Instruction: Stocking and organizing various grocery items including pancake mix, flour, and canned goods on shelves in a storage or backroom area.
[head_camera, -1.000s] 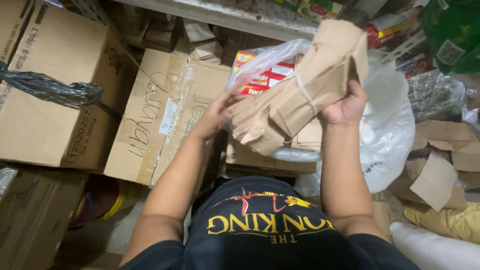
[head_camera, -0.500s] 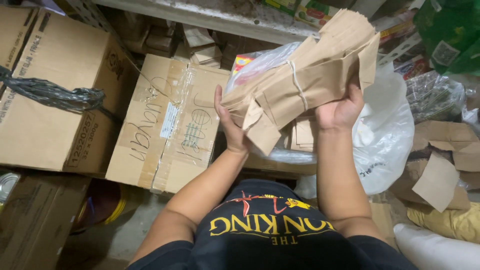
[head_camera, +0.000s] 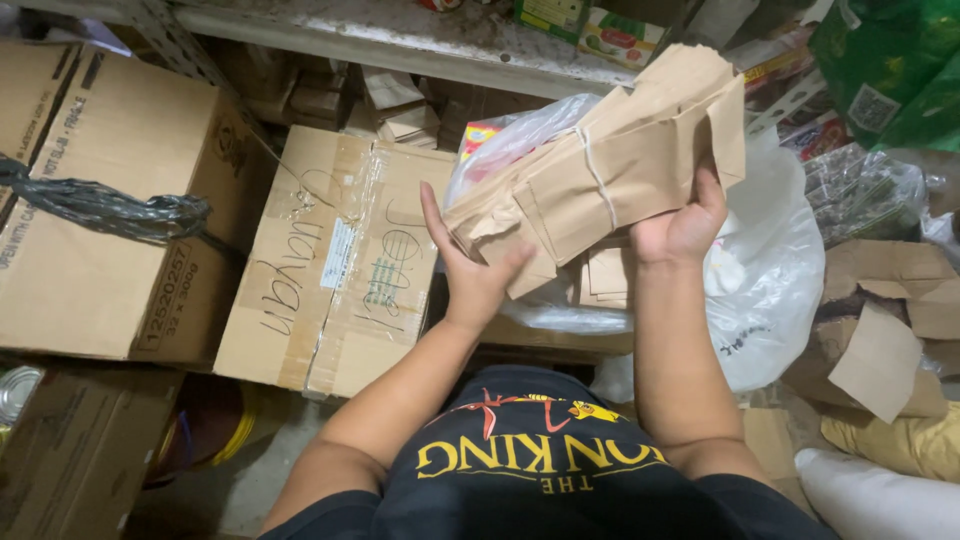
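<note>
I hold a thick bundle of brown paper bags (head_camera: 620, 170), tied round the middle with a thin white band, tilted up to the right in front of my chest. My left hand (head_camera: 472, 270) presses flat against its lower left end, fingers spread upward. My right hand (head_camera: 685, 228) grips the bundle from below near its upper right end. Behind the bundle sits a clear plastic bag (head_camera: 520, 135) with red and yellow packets inside. More flat brown paper bags (head_camera: 605, 275) lie just under the bundle.
A large cardboard box (head_camera: 330, 255) with handwriting leans at centre left, another box (head_camera: 95, 210) with a black twisted bag on it farther left. A white plastic bag (head_camera: 775, 290) bulges at right, torn cardboard (head_camera: 880, 330) beyond it. A metal shelf edge (head_camera: 400, 40) runs above.
The bundle rose and tilted higher toward the upper right. My left hand shifted from under the bundle's side to flat against its lower left end.
</note>
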